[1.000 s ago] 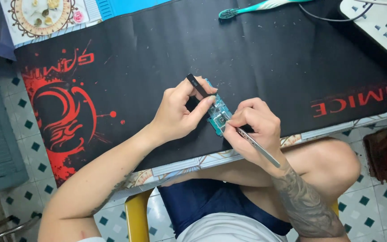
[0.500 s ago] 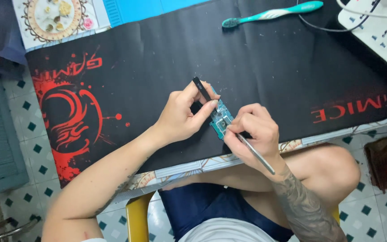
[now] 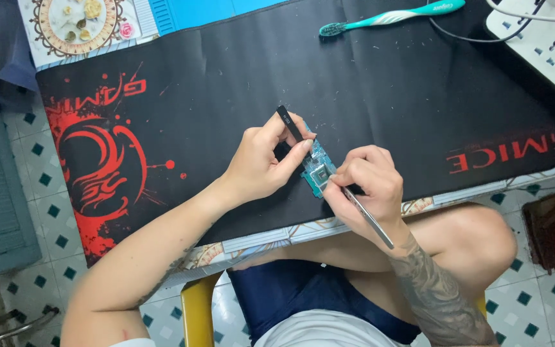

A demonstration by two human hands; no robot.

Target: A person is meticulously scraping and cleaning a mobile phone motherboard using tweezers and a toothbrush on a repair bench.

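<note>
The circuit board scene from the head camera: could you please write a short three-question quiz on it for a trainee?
1. True or false: the left hand holds a black tool over the small circuit board.
2. Which hand grips the thin metal tool?
3. The toothbrush lies: A) on the black mat, B) on the floor, C) on the chair.

Key: 1 true; 2 the right hand; 3 A.

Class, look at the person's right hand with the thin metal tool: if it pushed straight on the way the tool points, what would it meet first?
The right hand aims its thin metal tool up-left, tip already at the small teal circuit board. Beyond it, probably the left hand's fingers; depth is unclear.
</note>
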